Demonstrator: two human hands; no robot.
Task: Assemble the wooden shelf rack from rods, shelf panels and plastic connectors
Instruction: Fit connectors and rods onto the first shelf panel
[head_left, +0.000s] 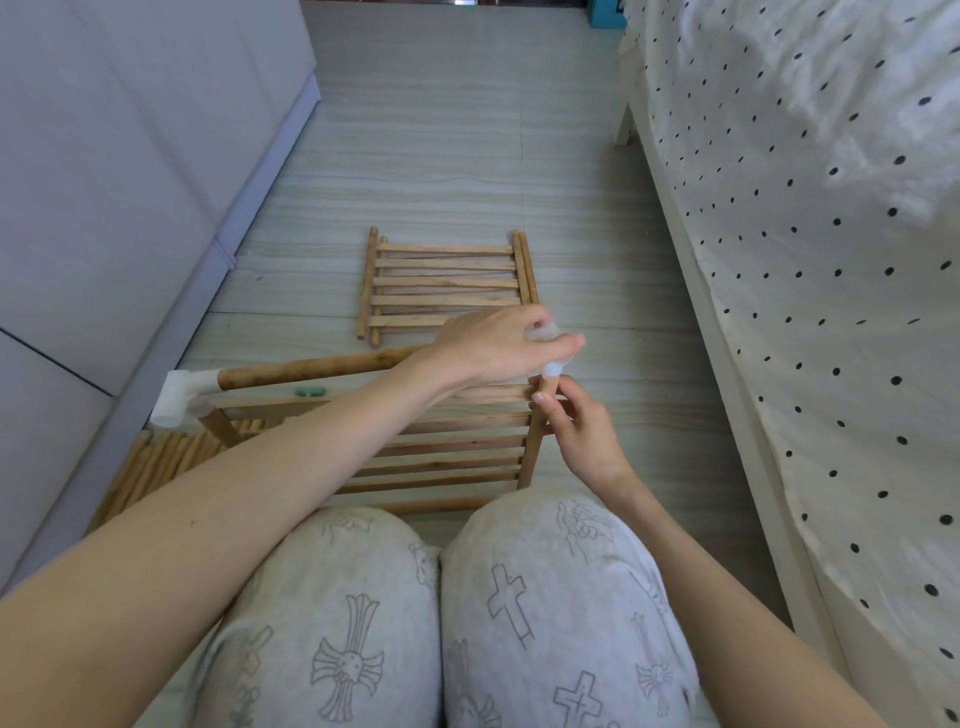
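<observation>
Just past your knees (441, 597), keep your right hand (582, 431) pinching the upright rod (535, 441) steady while your left hand (498, 348), gripping the translucent connector (548, 358), presses it squarely onto the rod's tip.

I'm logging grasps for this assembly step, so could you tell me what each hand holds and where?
The left hand grips a translucent plastic connector around its body. The right hand pinches the upright rod just below its top end.
</observation>
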